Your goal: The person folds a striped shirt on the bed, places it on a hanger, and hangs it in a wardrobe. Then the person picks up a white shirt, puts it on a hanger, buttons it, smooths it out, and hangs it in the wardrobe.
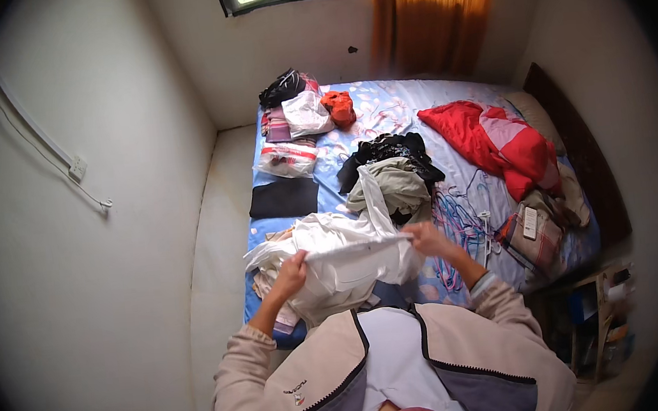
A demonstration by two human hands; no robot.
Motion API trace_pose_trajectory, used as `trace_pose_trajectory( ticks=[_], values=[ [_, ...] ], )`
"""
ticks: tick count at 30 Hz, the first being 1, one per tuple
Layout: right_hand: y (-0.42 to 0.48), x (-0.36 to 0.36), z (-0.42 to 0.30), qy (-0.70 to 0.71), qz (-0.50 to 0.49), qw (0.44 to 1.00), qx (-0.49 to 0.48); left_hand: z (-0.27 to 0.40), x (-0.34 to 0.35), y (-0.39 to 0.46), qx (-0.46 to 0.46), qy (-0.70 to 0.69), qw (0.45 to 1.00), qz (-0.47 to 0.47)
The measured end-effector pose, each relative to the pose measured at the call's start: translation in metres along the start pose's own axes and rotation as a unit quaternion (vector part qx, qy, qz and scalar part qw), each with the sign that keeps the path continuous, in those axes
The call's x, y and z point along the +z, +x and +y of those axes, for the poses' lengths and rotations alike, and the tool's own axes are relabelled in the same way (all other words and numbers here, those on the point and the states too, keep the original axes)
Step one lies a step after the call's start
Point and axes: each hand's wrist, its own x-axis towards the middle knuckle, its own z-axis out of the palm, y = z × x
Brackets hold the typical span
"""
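A white garment (363,263) is stretched between my hands over the near part of the bed. My left hand (292,275) grips one end of its upper edge, and my right hand (428,240) grips the other end, slightly blurred. The garment's exact kind cannot be told. Beneath and behind it lie more pale clothes, partly hidden. Just beyond my right hand sits a crumpled grey-green garment (398,186) on a black patterned garment (385,147). To the right of that hand, a tangle of pink and blue clothes hangers (453,218) lies on the sheet.
A folded black cloth (284,198), plastic bags (287,159) and an orange bundle (339,109) lie along the bed's left side. At the right are a red blanket (499,143), a phone (530,223) and a dark headboard (580,154). A cluttered shelf (600,317) stands beside the bed.
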Motion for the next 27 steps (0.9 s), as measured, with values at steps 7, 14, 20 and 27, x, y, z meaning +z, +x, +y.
trace_pose_trajectory(
  ticks=[7, 14, 20, 27],
  values=[
    [0.063, -0.182, -0.197, -0.097, 0.384, 0.891, -0.222, 0.150, -0.169, 0.136, 0.210, 0.060, 0.929, 0.299],
    [0.031, -0.124, -0.173, -0.152, 0.434, 0.826, -0.327, 0.166, -0.147, 0.081, 0.299, 0.189, 0.882, 0.312],
    [-0.080, 0.064, 0.005, -0.106, -0.256, 0.961, 0.015, -0.005, -0.027, -0.090, -0.066, 0.102, 0.918, -0.378],
    [-0.061, 0.027, -0.005, -0.089, -0.059, 0.994, 0.017, 0.059, -0.047, -0.082, -0.038, 0.007, 0.987, -0.157]
  ],
)
